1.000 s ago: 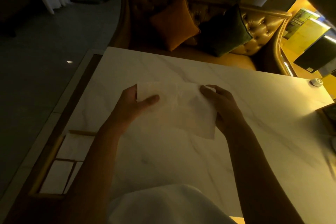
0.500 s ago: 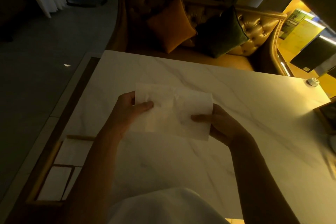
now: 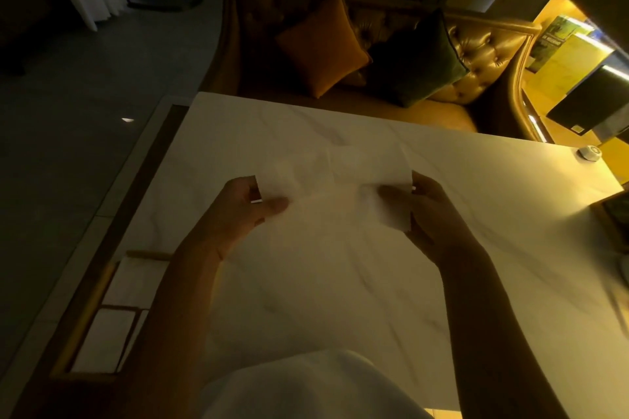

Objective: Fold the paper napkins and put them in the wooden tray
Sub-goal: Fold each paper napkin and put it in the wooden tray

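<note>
White paper napkin (image 3: 333, 187) up in both hands, stretched out over the middle of the pale marble counter (image 3: 340, 299). The left grip (image 3: 238, 211) pinches its left edge: thumb laid across the front, fingers tucked behind. Over on the other side, the right grip (image 3: 432, 214) has the right edge the same way, with the thumb pressing on the front face and the fingers curled at the back. The sheet looks creased and a little slack between them, and its far edge melts into the marble in this dim yellow light, so that outline is hard to read.

Down at the near left sits the wooden tray (image 3: 90, 303), just beside the marble's edge and well apart from the napkin in hand. The left forearm covers part of it. A divider splits it, and white folded napkins (image 3: 131, 279) lie flat in the far compartment, with more white in the near one.

Beyond the counter, a tufted golden sofa (image 3: 483, 51) carries an orange cushion (image 3: 321, 44) and a dark green cushion (image 3: 418, 61) side by side, touching. A small round object (image 3: 589, 152) sits at the far right corner of the counter. A white garment (image 3: 306, 388) fills the bottom edge of the view.
</note>
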